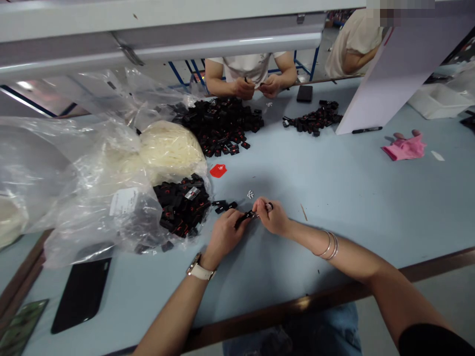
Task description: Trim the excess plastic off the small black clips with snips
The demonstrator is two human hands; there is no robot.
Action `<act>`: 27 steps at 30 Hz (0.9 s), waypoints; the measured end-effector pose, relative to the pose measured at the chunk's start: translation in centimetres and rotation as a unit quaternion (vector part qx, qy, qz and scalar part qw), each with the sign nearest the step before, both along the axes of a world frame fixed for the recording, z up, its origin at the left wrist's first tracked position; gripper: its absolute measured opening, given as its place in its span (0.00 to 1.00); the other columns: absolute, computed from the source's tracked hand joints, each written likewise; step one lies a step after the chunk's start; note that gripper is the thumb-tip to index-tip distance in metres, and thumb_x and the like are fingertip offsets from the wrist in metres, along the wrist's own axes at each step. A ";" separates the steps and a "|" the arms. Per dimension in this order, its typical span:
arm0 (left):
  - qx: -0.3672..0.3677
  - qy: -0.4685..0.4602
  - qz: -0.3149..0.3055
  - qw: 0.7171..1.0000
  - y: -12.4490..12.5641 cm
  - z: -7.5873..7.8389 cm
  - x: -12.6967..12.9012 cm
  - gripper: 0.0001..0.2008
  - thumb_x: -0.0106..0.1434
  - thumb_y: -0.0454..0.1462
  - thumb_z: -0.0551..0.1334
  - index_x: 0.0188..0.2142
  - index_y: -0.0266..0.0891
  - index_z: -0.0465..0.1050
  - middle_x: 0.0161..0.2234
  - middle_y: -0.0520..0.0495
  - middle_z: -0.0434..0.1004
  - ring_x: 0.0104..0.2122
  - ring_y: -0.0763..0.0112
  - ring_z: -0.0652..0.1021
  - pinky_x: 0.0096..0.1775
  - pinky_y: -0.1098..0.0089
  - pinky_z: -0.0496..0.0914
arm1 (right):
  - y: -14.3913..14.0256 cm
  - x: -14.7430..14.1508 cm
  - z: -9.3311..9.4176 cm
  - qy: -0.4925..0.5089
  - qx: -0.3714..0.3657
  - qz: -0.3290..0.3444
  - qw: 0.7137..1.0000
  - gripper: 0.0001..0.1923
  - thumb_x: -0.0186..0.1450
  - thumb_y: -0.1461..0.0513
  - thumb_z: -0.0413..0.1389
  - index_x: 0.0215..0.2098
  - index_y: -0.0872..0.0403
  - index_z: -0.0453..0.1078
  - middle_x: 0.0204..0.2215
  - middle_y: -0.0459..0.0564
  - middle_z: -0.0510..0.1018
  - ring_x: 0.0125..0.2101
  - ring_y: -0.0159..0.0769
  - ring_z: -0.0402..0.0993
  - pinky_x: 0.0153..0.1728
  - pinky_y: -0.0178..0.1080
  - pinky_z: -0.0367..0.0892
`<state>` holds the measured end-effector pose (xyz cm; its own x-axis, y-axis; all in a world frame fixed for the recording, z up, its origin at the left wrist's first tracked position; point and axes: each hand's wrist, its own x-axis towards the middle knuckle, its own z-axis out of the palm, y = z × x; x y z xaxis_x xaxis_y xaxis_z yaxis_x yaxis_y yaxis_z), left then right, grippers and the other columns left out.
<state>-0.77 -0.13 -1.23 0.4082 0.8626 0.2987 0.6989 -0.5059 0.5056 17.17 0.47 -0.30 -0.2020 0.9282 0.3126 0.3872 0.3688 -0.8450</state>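
The small black piece (245, 216) lies pinched between both grips just above the desk (334, 198), its long axis running from the left hand (223, 236) up-right to the right hand (273, 217), both closed on its ends, equally near.

Both forearms extend forward and converge at centre. Left hand (223, 233) lies knuckles up, fingers curled inward in a pinch, watch on the wrist. Right hand (272, 217) meets it fingertip to fingertip, fingers bent closed, bangles on the wrist.
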 end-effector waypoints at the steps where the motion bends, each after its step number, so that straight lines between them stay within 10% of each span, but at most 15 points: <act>1: 0.002 -0.001 0.000 1.000 0.0 0.0 0.0 0.09 0.65 0.39 0.57 0.31 0.38 0.72 0.27 0.47 0.72 0.26 0.71 0.72 0.29 0.71 0.66 | 0.0 0.0 0.0 -0.002 -0.002 -0.001 1.000 0.24 0.71 0.51 0.35 0.28 0.51 0.64 0.17 0.43 0.66 0.19 0.30 0.63 0.26 0.34 0.62; 20: 0.022 0.026 -0.004 0.999 0.0 0.0 -0.1 0.10 0.65 0.38 0.56 0.30 0.37 0.72 0.27 0.47 0.72 0.27 0.69 0.73 0.30 0.70 0.67 | -0.1 0.1 -0.4 -0.160 0.056 0.055 0.984 0.19 0.71 0.56 0.38 0.30 0.53 0.65 0.19 0.45 0.70 0.20 0.30 0.63 0.25 0.33 0.55; 27: 0.006 0.018 -0.003 1.000 0.1 0.1 -0.1 0.09 0.64 0.39 0.58 0.30 0.37 0.72 0.27 0.47 0.71 0.26 0.69 0.73 0.29 0.70 0.66 | -0.1 0.7 -0.5 -0.053 0.073 0.022 0.996 0.24 0.71 0.54 0.33 0.29 0.53 0.66 0.19 0.46 0.70 0.21 0.31 0.65 0.27 0.34 0.62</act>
